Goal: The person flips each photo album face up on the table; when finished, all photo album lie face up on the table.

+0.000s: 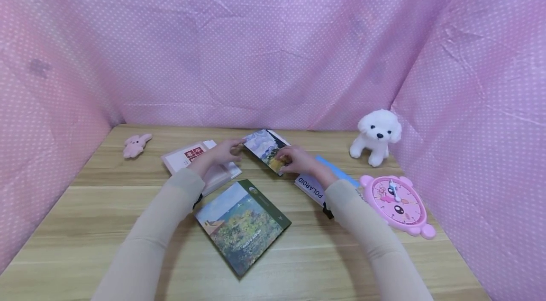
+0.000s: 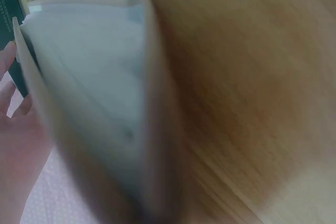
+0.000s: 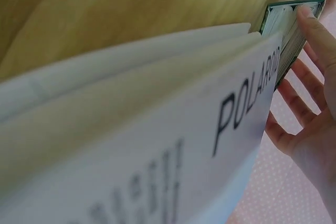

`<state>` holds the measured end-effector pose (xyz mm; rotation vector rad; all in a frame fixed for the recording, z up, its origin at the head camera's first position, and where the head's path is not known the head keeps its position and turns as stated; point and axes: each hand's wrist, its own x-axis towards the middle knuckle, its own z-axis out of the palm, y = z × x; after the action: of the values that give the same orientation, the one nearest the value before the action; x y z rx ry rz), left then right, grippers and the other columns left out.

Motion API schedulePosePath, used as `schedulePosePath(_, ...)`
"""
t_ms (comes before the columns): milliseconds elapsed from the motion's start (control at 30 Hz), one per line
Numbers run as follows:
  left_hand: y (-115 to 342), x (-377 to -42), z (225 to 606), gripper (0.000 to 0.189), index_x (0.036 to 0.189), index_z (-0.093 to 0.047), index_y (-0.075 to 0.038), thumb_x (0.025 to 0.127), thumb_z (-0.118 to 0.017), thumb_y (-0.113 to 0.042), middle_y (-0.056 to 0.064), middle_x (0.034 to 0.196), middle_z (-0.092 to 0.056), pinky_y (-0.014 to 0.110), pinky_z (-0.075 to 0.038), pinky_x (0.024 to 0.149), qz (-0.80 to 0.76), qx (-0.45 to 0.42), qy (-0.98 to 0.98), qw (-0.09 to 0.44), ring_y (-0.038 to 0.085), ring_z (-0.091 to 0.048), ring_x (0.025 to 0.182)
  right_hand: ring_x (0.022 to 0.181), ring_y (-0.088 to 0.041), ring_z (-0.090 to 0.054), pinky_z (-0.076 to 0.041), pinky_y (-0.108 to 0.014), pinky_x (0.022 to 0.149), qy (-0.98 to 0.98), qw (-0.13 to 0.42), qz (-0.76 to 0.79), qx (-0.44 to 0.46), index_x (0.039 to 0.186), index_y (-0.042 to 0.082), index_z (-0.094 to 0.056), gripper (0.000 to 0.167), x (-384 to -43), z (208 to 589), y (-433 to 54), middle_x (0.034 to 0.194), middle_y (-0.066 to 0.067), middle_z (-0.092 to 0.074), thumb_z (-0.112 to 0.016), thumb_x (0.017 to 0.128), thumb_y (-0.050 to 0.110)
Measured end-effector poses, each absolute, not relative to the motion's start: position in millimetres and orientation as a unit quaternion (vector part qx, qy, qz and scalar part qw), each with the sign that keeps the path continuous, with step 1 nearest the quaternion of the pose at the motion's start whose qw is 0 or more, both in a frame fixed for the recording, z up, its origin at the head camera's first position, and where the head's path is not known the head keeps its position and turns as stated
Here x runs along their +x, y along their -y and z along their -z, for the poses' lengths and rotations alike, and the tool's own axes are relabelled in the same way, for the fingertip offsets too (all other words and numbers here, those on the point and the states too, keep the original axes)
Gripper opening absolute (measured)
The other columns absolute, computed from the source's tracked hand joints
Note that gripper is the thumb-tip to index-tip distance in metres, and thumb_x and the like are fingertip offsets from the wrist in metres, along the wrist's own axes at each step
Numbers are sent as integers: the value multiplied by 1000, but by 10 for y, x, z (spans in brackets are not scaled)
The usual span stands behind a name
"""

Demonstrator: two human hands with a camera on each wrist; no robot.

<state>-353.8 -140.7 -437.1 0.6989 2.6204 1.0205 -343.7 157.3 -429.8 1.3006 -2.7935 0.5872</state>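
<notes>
At the back middle of the table, a small photo album [image 1: 263, 145] with a painted landscape cover lies between both hands. My right hand [image 1: 297, 160] pinches its near right side; in the right wrist view the thumb [image 3: 314, 27] lies on the page edges and the fingers are behind the cover. My left hand [image 1: 225, 151] reaches to the album's left corner with fingertips right at its edge. Under the left forearm is a white album [image 1: 176, 158] with red characters. A white album marked POLAROID [image 1: 310, 188] lies under the right wrist.
In front lies a larger photo album [image 1: 245, 225] with a green spine. A blue flat item [image 1: 339, 169] and a pink toy clock [image 1: 401, 204] are on the right. Toward the back stand a white plush dog [image 1: 377, 136] and, far left, a pink plush rabbit [image 1: 134, 146]. Pink curtains surround the table.
</notes>
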Motion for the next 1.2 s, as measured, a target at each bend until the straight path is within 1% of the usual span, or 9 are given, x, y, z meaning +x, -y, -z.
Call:
schedulePosePath(133, 1423, -3509, 4363, 72, 147, -28, -4, 86, -65, -6, 23, 148, -31, 54, -24, 112, -344, 244, -899, 121, 42, -30, 135, 100, -21, -58, -46, -36, 90, 892, 4, -169, 420, 111, 9, -66, 45, -3420, 4310, -1551, 114, -6, -65, -81, 74, 29)
schedulePosePath(333, 1420, -3433, 4312, 72, 145, -29, 1, 85, -67, -8, 27, 148, -27, 56, -24, 111, -321, 256, -906, 100, 46, -29, 134, 109, -25, -56, -42, -41, 96, 892, -4, -166, 420, 117, 8, -64, 48, -3351, 4269, -1551, 121, -9, -62, -79, 76, 29)
schedulePosePath(533, 1464, -3391, 4283, 79, 148, -21, 2, 86, -68, -17, 25, 151, -24, 55, -23, 112, -324, 235, -912, 90, 44, -27, 136, 114, -28, -55, -44, -42, 99, 894, -42, -191, 402, 127, 5, -57, 55, -3249, 4177, -1600, 131, -13, -56, -76, 80, 26)
schedulePosePath(633, 1494, -3351, 4246, 82, 148, -18, 2, 87, -68, -20, 25, 151, -22, 55, -21, 113, -337, 231, -909, 81, 44, -26, 137, 121, -28, -51, -41, -44, 103, 898, -51, -200, 388, 131, 5, -54, 58, -3192, 4128, -1634, 135, -11, -53, -76, 80, 25)
schedulePosePath(833, 1542, -3169, 4203, 79, 149, -19, -1, 89, -65, -22, 23, 152, -23, 56, -22, 112, -351, 231, -905, 60, 43, -26, 136, 129, -31, -43, -36, -49, 107, 899, -51, -216, 378, 134, 7, -51, 58, -3025, 4000, -1696, 139, -12, -49, -73, 84, 24)
schedulePosePath(967, 1549, -3023, 4202, 80, 149, -20, -1, 89, -64, -33, 22, 151, -26, 55, -23, 112, -347, 217, -911, 48, 41, -26, 137, 131, -31, -42, -36, -49, 107, 900, -40, -222, 372, 135, 8, -51, 55, -2889, 3948, -1722, 141, -12, -47, -70, 86, 25)
schedulePosePath(1100, 1543, -2876, 4197, 84, 148, -22, -1, 89, -62, -44, 22, 149, -31, 53, -26, 112, -346, 193, -917, 37, 39, -32, 135, 131, -32, -42, -38, -50, 105, 896, -21, -224, 383, 134, 7, -51, 54, -2743, 3942, -1730, 142, -14, -45, -69, 87, 25)
schedulePosePath(1167, 1531, -2799, 4194, 84, 148, -23, -3, 88, -62, -47, 19, 149, -33, 51, -29, 110, -353, 176, -918, 35, 36, -43, 128, 131, -32, -41, -38, -49, 105, 894, -17, -231, 384, 135, 6, -50, 55, -2675, 3968, -1729, 142, -15, -45, -69, 87, 26)
schedulePosePath(1200, 1525, -2757, 4188, 84, 149, -23, -3, 88, -61, -47, 19, 148, -35, 51, -32, 109, -358, 169, -917, 36, 34, -51, 119, 132, -32, -40, -37, -49, 106, 892, -16, -240, 384, 136, 5, -49, 57, -2640, 3984, -1728, 142, -16, -45, -69, 87, 25)
